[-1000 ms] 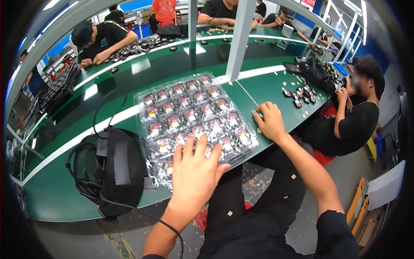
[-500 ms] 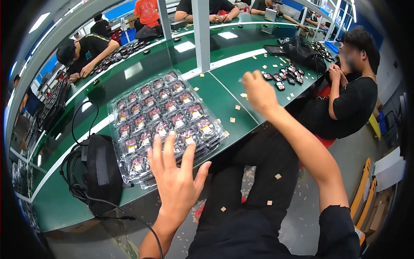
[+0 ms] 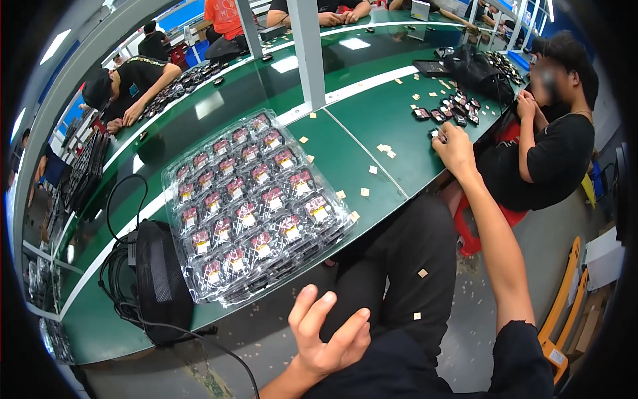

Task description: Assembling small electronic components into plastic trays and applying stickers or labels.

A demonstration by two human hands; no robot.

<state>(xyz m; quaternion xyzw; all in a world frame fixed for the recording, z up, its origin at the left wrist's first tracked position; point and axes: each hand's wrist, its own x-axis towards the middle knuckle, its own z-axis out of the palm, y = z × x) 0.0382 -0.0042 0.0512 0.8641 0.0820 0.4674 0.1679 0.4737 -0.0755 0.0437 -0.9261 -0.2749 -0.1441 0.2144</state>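
Note:
A stack of clear plastic trays [image 3: 229, 297] lies at a slant on the green bench, its pockets filled with small black parts [image 3: 245, 215] that bear pinkish patterns and white-yellow labels. Off its near edge, above my lap, my left hand [image 3: 327, 336] hovers with fingers apart and nothing in it. My right hand [image 3: 457, 151] is at the bench's right side, thumb and fingers pinched on a small black device [image 3: 434, 133]. Just beyond it sits a loose pile of similar black devices [image 3: 455, 106]; the fingers partly cover the pinched one.
A black mesh bag [image 3: 159, 272] with cables stands left of the trays. Small beige squares [image 3: 365, 192] are scattered over the bench [image 3: 352, 149]. A grey post [image 3: 310, 60] rises behind. A person in black [image 3: 558, 149] sits at the right, near a black bag [image 3: 473, 70].
My left hand has drawn back from the trays toward my lap. My right hand has moved right to the loose pile and closed on a black device.

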